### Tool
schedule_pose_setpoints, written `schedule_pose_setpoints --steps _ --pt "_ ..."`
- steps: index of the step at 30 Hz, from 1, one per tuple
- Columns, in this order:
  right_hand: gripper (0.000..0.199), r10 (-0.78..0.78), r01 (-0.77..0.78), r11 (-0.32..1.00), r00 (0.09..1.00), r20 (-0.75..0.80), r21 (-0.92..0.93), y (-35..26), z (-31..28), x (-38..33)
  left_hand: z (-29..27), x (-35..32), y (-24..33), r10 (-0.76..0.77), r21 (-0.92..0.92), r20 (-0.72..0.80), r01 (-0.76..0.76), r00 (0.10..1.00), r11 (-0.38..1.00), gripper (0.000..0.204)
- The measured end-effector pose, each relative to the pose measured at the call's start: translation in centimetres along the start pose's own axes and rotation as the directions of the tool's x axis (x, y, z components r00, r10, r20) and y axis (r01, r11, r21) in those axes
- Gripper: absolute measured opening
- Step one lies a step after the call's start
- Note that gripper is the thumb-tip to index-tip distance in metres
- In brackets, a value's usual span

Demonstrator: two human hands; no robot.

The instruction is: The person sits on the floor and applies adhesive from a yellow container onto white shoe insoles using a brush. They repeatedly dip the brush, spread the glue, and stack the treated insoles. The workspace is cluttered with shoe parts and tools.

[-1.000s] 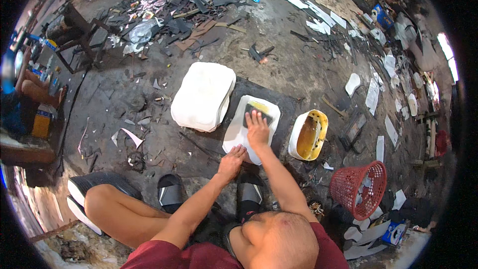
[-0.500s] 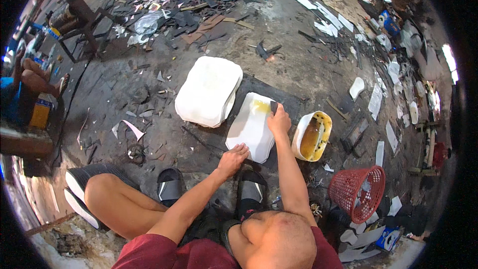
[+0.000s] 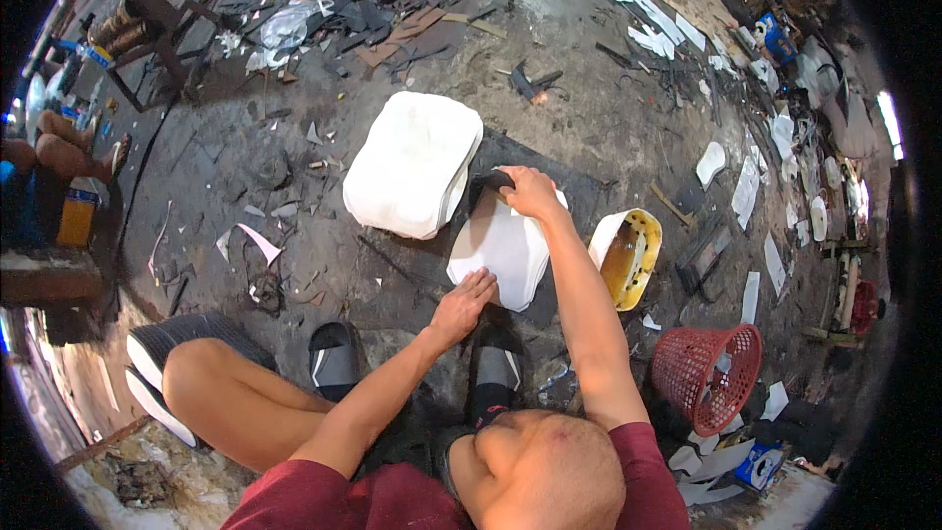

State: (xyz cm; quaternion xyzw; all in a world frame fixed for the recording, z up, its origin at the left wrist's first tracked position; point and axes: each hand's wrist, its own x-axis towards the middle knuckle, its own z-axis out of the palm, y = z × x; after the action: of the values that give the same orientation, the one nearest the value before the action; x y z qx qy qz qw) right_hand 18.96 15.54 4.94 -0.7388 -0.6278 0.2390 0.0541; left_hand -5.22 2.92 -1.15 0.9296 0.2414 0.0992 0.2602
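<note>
**White sheet pinned at both ends on the dark mat**

White and flat, the sheet (image 3: pixel 502 250) lies on a dark mat (image 3: pixel 549 299) directly between my two hands. My left hand (image 3: pixel 463 299) rests open on its near edge, fingers spread and pressing down rather than gripping. My right hand (image 3: pixel 530 191) is curled at the far edge around a dark object I cannot identify; it looks held, though the grip itself is hidden from me. Just left of the right hand sits a bulkier white moulded piece (image 3: pixel 412 177); just right of it, a white-rimmed tub with a yellow inside (image 3: pixel 626 257). A red basket (image 3: pixel 708 375) stands well off to the right.

To do this well, I judge the left palm should keep the sheet from sliding while the right works evenly along the far edge, clear of the tub.
</note>
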Motion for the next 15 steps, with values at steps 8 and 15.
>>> schedule_pose_setpoints --steps 8,15 --pt "0.042 -0.307 0.309 0.951 0.948 0.086 -0.020 -6.6 7.9 -11.7 2.9 -1.4 6.7 -0.083 -0.213 0.265 0.142 0.961 0.967 0.053" --pt "0.036 -0.209 0.204 0.847 0.977 -0.046 0.491 -9.1 6.8 -17.6 4.4 -2.5 8.1 0.097 -0.097 0.152 -0.083 0.984 0.992 0.045"
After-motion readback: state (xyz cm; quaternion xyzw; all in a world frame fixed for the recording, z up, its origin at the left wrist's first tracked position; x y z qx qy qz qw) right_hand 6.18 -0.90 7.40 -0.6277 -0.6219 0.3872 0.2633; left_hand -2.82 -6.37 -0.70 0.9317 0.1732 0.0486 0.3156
